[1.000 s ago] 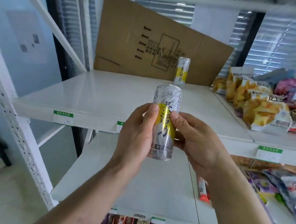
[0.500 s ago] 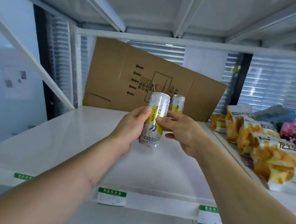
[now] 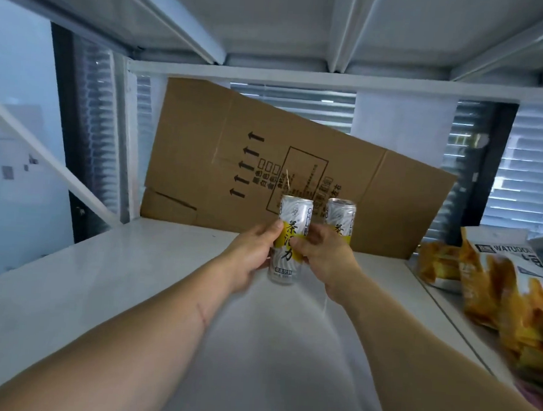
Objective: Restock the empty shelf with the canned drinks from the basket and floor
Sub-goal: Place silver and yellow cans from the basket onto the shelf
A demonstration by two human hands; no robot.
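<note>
From my feed, the view has pushed in under the upper shelf over the last second, so the white shelf point(image 3: 78, 276) now fills the lower frame and both arms reach deep across it. A second ago the can was held out in front of the shelf edge; now it is far back, close to the cardboard sheet point(image 3: 209, 157) leaning against the rear.

My left hand point(image 3: 247, 261) curls its fingers and thumb round the left side of the can point(image 3: 289, 238), which stands upright with its base at or just above the shelf; I cannot tell which. My right hand point(image 3: 327, 259) pinches the can's right side. Just beside it on the right stands a second can point(image 3: 341, 217), already placed, apparently a little further back. Snack bags point(image 3: 497, 292) lie on the neighbouring shelf, well apart.

I judge this is the set-down: two cans nearly in, most of the shelf left to fill.
</note>
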